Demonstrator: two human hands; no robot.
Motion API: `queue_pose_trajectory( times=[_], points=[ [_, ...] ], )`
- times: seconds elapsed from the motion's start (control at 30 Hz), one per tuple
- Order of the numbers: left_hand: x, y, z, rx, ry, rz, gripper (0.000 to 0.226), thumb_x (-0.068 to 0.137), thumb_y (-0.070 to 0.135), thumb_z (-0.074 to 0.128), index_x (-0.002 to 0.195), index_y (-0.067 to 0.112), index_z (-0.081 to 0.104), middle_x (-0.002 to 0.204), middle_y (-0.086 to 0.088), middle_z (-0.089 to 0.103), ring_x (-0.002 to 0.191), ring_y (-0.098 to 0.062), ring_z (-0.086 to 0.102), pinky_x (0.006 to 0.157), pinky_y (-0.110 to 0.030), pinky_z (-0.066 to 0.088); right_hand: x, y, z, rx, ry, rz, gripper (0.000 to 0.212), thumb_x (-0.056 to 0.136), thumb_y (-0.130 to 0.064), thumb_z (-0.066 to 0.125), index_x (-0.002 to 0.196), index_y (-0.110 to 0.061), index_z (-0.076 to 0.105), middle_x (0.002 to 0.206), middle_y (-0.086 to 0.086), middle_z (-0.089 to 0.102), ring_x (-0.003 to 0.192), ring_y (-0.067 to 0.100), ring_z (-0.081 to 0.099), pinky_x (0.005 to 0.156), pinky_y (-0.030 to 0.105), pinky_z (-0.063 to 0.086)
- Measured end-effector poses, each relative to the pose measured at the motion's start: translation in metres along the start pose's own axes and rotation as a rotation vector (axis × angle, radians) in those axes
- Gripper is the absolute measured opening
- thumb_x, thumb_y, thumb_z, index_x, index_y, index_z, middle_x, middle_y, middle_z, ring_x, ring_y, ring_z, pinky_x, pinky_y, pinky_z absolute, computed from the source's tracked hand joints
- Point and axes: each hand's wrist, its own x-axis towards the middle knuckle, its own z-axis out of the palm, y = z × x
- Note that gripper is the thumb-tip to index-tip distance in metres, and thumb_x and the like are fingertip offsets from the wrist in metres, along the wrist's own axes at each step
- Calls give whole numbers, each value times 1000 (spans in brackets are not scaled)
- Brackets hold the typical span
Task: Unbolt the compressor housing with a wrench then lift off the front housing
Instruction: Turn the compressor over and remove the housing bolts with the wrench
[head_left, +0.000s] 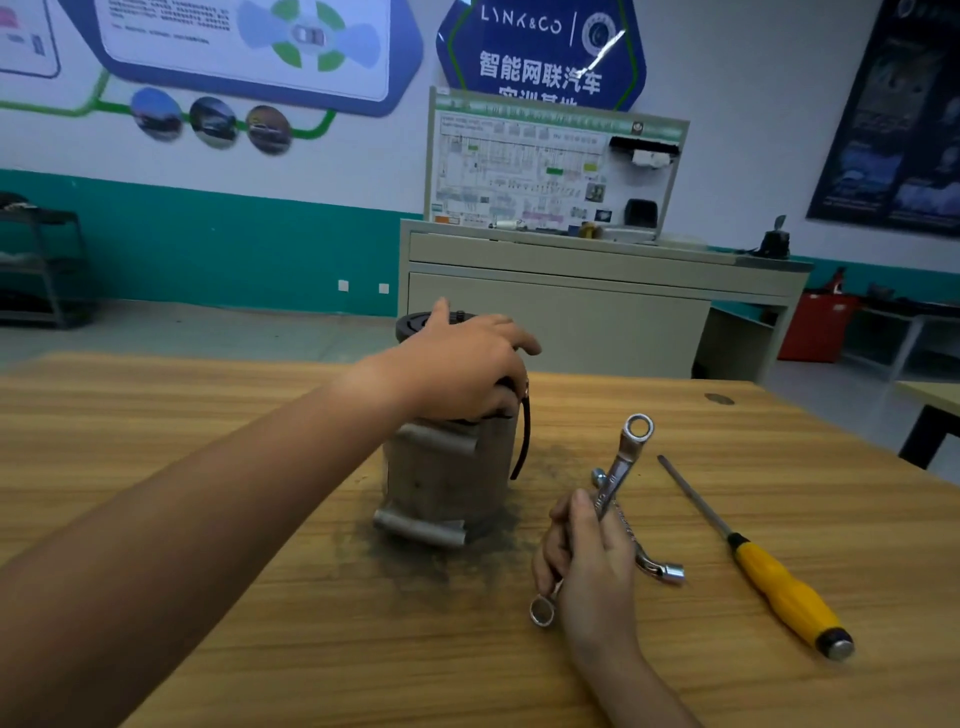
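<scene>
A grey metal compressor (447, 478) stands upright on the wooden table (208, 415), with a black pulley at its top and a black cable hanging down its right side. My left hand (462, 369) lies over the top of the compressor, fingers curled round the upper housing. To the right of the compressor, my right hand (587, 566) grips a silver ring wrench (623, 457) by its shank, one ring pointing up and away, the other below my palm.
A socket-ended wrench (660, 566) lies on the table just right of my right hand. Further right lies a yellow-handled screwdriver (779, 587). Dark grime surrounds the compressor's base. A grey cabinet (571, 306) with a diagram board stands behind the table.
</scene>
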Motion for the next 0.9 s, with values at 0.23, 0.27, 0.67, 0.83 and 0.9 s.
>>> queue_pose_trajectory(
  times=[0.23, 0.27, 0.67, 0.83, 0.9],
  points=[
    [-17, -15, -47, -457, 515, -91, 13, 89, 22, 60, 100, 16, 65, 98, 8, 55, 90, -1, 50, 80, -5, 35, -4, 0, 4, -68, -79, -19, 28, 96, -23, 34, 75, -7, 45, 42, -5, 34, 36, 7, 32, 35, 18, 31],
    [-31, -20, -50, -466, 564, -111, 13, 88, 20, 62, 99, 16, 66, 89, 11, 53, 82, 0, 50, 72, -2, 36, -4, -1, 4, -76, -83, -22, 29, 96, -23, 33, 76, -6, 45, 41, -5, 33, 36, 8, 33, 35, 18, 31],
    [-268, -85, 94, -519, 199, -936, 23, 74, 4, 76, 69, 26, 69, 80, -2, 71, 73, -16, 60, 68, -25, 41, -11, -5, 7, -161, -112, -71, 27, 98, -19, 31, 83, -11, 52, 41, 0, 37, 36, 14, 40, 35, 17, 33],
    [-260, -95, 114, -430, 189, -1006, 9, 79, 16, 73, 87, 18, 75, 91, -3, 71, 77, -16, 58, 67, -25, 38, -11, -3, 11, -161, -108, -94, 28, 99, -15, 30, 86, -14, 55, 50, 8, 28, 41, 18, 33, 35, 14, 32],
    [-254, -95, 114, -430, 206, -1033, 10, 80, 19, 72, 90, 19, 74, 96, -2, 71, 87, -20, 62, 73, -27, 44, -12, -1, 12, -176, -109, -116, 28, 99, -14, 30, 87, -15, 56, 49, 8, 29, 38, 16, 34, 35, 14, 33]
  ],
)
